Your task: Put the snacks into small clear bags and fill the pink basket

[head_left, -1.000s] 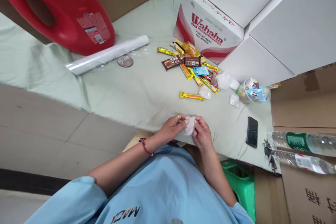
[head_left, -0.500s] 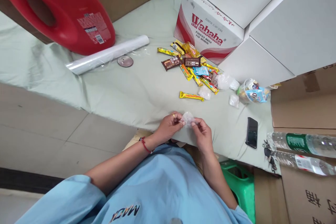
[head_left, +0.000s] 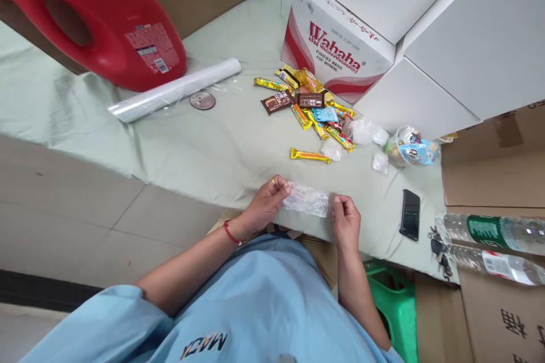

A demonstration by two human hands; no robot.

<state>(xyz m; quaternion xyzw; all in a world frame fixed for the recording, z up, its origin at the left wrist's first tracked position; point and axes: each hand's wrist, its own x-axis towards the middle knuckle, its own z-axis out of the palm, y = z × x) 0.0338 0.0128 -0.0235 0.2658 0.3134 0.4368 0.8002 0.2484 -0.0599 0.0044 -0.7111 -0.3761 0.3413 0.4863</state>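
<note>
A crinkled piece of clear plastic film [head_left: 305,199] is spread between my hands, just above the near edge of the cloth-covered table. My left hand [head_left: 269,199] pinches its left end between thumb and fingers. My right hand [head_left: 346,220] is closed in a pinch at the right end, where the see-through edge is hard to make out. Beyond the film lie a yellow wrapped snack bar [head_left: 310,155] and a crumpled clear plastic bundle [head_left: 332,150]. Farther back is a pile of wrapped snacks, with a brown cocoa packet [head_left: 276,102] among them.
A roll of plastic film [head_left: 174,89] lies at left by a red jug [head_left: 106,22] and a round metal disc [head_left: 202,100]. A Wahaha carton [head_left: 336,51] stands behind the snacks. To the right are a clear tub [head_left: 411,147], a phone [head_left: 410,214], keys and two plastic bottles.
My hands have moved apart, the right one shifting rightward. The plastic, bunched small between my fingers before, is now drawn out into a wide strip.
</note>
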